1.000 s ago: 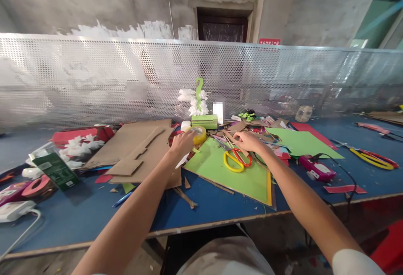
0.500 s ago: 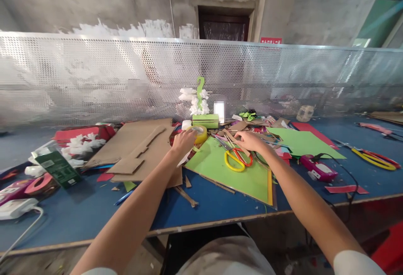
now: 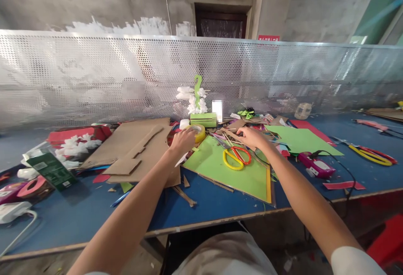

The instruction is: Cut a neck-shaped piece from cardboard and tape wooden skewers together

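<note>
On the table, one tape roll

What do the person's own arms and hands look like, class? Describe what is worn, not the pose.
The left hand and right hand are bare: no gloves, rings or watch show. Both forearms are uncovered. A white short fabric sleeve covers the right upper arm.

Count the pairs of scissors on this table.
2. One pair lies on the green sheet near the right hand; the other pair lies far right on the blue table. The scrap pile may hide more.
</note>
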`<act>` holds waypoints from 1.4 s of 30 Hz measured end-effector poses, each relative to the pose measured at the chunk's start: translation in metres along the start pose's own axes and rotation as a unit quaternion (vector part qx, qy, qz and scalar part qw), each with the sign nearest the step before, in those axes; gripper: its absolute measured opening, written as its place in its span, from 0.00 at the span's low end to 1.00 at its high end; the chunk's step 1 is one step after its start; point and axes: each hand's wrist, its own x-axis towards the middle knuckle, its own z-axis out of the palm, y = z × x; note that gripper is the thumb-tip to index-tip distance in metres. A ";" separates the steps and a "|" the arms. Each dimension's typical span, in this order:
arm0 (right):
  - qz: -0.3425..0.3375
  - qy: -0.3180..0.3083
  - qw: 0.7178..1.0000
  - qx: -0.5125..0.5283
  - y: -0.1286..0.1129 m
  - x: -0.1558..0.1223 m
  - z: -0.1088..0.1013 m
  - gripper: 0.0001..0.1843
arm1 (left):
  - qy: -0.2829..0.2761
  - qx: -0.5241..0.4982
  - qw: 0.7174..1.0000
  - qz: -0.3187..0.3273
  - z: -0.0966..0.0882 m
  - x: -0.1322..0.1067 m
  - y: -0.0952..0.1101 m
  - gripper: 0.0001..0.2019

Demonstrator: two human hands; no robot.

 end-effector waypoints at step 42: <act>0.049 -0.050 0.997 -0.020 -0.040 0.017 0.025 0.19 | 0.025 -0.051 0.978 0.203 0.002 0.000 0.008 0.19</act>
